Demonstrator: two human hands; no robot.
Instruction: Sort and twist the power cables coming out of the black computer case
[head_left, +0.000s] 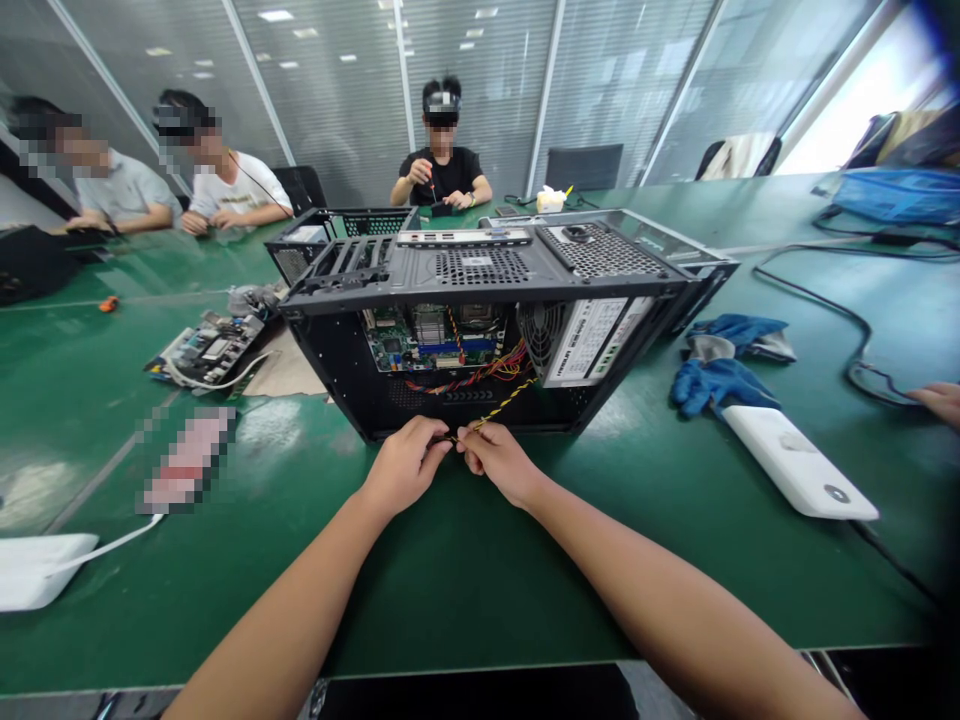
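An open black computer case [480, 270] lies on its side on the green table [465, 560], its motherboard and power supply [589, 340] showing. A twisted yellow-and-black cable [504, 403] runs out of the case toward me. My left hand [403, 465] and my right hand [496, 460] meet just in front of the case's lower edge. Both pinch the near end of that cable between thumb and fingers. What sits at the cable's tip is hidden by my fingers.
Blue gloves [724, 360] and a white flat device [799, 462] lie to the right, near black cables [862, 340]. A loose circuit board [210, 348] lies left, a white box [37, 568] at the near left. Three people sit across the table; another person's hand [937, 400] shows far right.
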